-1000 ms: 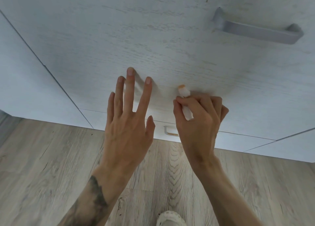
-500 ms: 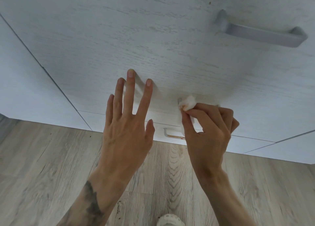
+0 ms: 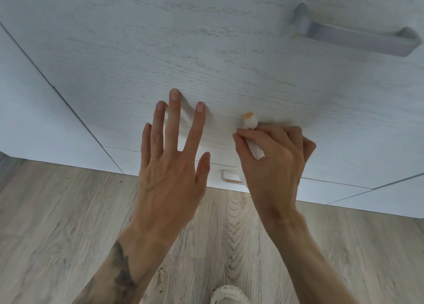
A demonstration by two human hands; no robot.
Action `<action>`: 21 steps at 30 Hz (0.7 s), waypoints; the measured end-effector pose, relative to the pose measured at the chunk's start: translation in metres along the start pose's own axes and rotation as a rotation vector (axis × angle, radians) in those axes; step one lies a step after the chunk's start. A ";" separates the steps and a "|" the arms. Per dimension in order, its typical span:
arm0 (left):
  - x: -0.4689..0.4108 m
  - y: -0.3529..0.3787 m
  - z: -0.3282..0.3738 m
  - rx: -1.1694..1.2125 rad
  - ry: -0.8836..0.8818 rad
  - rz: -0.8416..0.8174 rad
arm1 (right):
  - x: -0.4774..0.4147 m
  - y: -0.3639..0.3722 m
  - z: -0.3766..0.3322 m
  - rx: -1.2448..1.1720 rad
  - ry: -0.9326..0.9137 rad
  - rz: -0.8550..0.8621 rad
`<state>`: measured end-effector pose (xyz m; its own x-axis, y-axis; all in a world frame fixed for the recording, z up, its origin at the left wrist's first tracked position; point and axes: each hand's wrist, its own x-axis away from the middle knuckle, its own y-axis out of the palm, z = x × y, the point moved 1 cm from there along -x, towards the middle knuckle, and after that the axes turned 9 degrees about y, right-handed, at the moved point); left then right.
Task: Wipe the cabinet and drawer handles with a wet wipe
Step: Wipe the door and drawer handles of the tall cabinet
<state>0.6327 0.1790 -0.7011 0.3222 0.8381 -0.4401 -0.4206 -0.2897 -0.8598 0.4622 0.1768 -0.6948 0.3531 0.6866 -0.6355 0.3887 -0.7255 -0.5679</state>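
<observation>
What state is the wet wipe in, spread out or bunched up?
Bunched up: the right hand pinches the wet wipe as a narrow roll, its orange-stained tip poking out on top.

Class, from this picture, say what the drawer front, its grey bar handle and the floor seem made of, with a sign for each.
Drawer front: probably laminated board, matt white with fine grain streaks. Bar handle: smooth matt grey; metal or plastic, unclear. Floor: pale planks with knots and seams; laminate or wood.
</observation>
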 end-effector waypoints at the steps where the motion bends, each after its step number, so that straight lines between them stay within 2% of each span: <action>1: 0.000 0.000 0.000 0.000 -0.002 0.000 | -0.001 -0.002 0.002 0.001 -0.006 -0.013; 7: 0.000 -0.001 0.002 0.010 -0.006 -0.007 | 0.006 -0.008 0.000 -0.011 0.019 -0.004; 14: 0.000 0.000 0.003 0.020 -0.009 -0.004 | 0.008 -0.013 0.015 -0.008 -0.105 -0.022; 21: 0.000 0.001 0.001 0.010 0.000 -0.003 | 0.012 -0.043 0.050 -0.090 0.038 0.013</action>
<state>0.6310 0.1789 -0.7014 0.3236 0.8389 -0.4377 -0.4279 -0.2828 -0.8585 0.4077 0.2140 -0.7042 0.3900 0.6798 -0.6211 0.4583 -0.7283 -0.5094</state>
